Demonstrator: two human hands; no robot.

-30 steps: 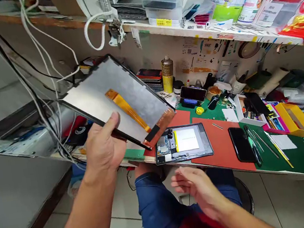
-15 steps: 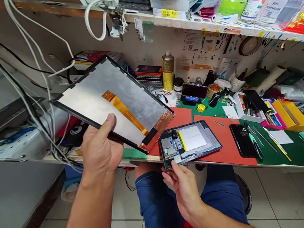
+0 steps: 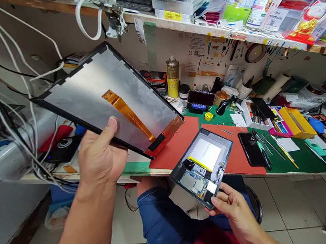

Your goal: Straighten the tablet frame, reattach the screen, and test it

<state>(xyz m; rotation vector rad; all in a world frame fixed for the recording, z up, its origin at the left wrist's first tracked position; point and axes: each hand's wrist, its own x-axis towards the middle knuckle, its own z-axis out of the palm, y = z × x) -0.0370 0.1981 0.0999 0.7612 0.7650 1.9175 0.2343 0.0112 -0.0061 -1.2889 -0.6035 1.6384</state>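
My left hand (image 3: 102, 152) grips the lower left edge of a tablet screen (image 3: 87, 92), thumb on its silvery back. An orange flex cable (image 3: 128, 114) lies across that back, and a copper-coloured strip runs along its right end. In my right hand (image 3: 233, 209) is the near corner of an opened tablet body (image 3: 228, 141), pinched with the thumb on top. The body is tilted over the bench edge. Its white battery (image 3: 205, 154) with a yellow edge and a blue circuit board (image 3: 195, 181) show inside. Screen and body are apart.
Red mats (image 3: 168, 139) lie on the green bench, with a black phone (image 3: 251, 149), tweezers and slim tools at the right. A spray can (image 3: 172, 76) stands by the wall. A loaded shelf (image 3: 180, 23) hangs above. White cables (image 3: 30, 115) dangle at the left.
My right hand has lifted the tablet body's near end off the mat and swung it toward me. The screen in my left hand has come nearer and tilted up slightly. The view has shifted right.
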